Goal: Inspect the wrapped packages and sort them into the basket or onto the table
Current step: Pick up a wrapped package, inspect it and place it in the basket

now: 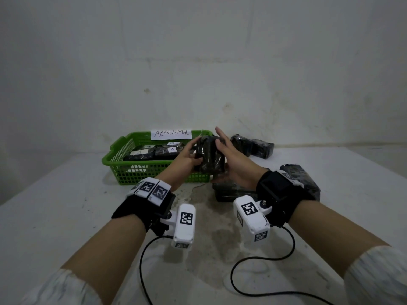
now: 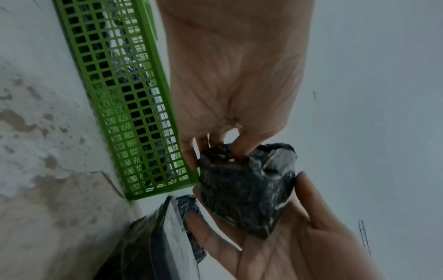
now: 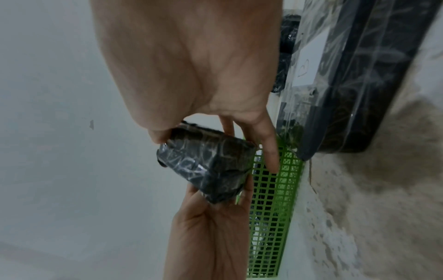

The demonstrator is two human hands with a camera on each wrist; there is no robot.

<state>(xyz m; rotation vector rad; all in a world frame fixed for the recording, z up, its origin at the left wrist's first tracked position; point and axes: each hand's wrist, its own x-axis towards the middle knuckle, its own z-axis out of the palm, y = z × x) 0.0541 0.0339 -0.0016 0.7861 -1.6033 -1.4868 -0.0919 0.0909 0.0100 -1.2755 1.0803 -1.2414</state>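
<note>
A small package (image 1: pixel 209 156) wrapped in black under clear film is held up between both hands, just right of the green basket (image 1: pixel 114 160). My left hand (image 1: pixel 193 150) grips its left side, fingers curled into the wrap (image 2: pixel 239 149). On the other side my right hand (image 1: pixel 222 150) holds it with the thumb against one face and fairly straight fingers (image 3: pixel 271 151) along the opposite one; one finger points up. In the wrist views the package (image 2: pixel 246 187) (image 3: pixel 206 166) hangs beside the basket wall (image 2: pixel 134 106) (image 3: pixel 271 208).
The basket carries an "ABNORMAL" label (image 1: pixel 171 134) and holds several black packages (image 1: pixel 154 153) with white tags. More wrapped packages lie on the white table at the back right (image 1: pixel 253 144), the right (image 1: pixel 299 179) and under my right wrist (image 1: pixel 229 191). Camera cables (image 1: pixel 286 245) trail near me.
</note>
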